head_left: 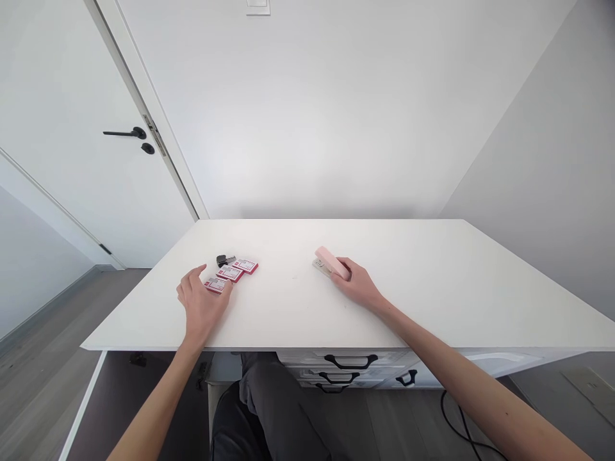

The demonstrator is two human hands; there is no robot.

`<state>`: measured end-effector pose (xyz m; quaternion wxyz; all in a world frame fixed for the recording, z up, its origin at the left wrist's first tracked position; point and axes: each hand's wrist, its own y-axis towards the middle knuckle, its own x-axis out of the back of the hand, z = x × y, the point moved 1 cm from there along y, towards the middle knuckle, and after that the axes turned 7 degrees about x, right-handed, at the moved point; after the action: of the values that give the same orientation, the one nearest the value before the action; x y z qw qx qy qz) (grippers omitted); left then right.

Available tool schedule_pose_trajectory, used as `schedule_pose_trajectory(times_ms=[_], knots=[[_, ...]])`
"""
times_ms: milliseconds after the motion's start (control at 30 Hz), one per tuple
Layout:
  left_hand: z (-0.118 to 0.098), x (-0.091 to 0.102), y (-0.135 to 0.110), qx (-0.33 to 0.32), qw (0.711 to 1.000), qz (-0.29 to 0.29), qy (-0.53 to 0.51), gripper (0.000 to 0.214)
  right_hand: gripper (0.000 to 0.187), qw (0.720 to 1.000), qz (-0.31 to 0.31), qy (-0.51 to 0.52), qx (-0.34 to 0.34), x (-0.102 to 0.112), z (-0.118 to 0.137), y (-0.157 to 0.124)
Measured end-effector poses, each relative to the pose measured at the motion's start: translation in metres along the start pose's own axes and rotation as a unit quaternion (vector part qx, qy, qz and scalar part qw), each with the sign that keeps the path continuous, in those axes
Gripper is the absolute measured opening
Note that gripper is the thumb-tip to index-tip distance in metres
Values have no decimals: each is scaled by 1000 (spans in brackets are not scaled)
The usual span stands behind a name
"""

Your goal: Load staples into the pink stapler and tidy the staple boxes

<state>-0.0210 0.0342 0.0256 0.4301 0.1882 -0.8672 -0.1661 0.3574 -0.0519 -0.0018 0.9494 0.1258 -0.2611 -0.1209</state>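
My right hand (356, 283) is closed around the rear part of a pink stapler (328, 258), which rests on the white desk with its front pointing away to the left. Three small red-and-white boxes (229, 273) lie in a slanting row on the desk's left side. Over the nearest box (216, 284) hovers my left hand (202, 301), fingers spread and thumb by the box's right end; whether it touches the box I cannot tell. Just behind the row sits a small black-and-silver tool (225, 260), perhaps a staple remover.
The white desk (423, 275) stands against a pale wall. Drawers with black handles (351, 362) are below its front edge, close to my legs (276, 410). To the left is a white door with a black handle (125, 133). A black cable (464, 429) lies on the floor.
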Motion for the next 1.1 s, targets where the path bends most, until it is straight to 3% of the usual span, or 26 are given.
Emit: schedule_pose_trajectory(times_ms=[200, 300, 433, 500, 633, 733, 1100], knots=[[-14, 2, -12, -170, 984, -51, 10, 46, 34, 999, 23, 29, -7, 0, -1, -2], [-22, 1, -19, -262, 965, -18, 9, 34, 35, 998, 35, 46, -20, 1, 1, -1], [-41, -14, -31, -341, 936, 77, -45, 20, 38, 995, 58, 68, -32, 3, 8, 3], [-58, -28, -37, -323, 933, 126, -93, 17, 38, 993, 73, 84, -28, 0, 13, 5], [-92, -54, -47, -211, 931, 227, -191, 21, 33, 988, 102, 119, -2, -11, 22, 9], [-107, -62, -49, -165, 923, 269, -220, 24, 29, 985, 110, 135, 9, -18, 23, 11], [-109, -61, -48, -100, 914, 325, -220, 27, 39, 983, 128, 129, 9, -18, 27, 5]])
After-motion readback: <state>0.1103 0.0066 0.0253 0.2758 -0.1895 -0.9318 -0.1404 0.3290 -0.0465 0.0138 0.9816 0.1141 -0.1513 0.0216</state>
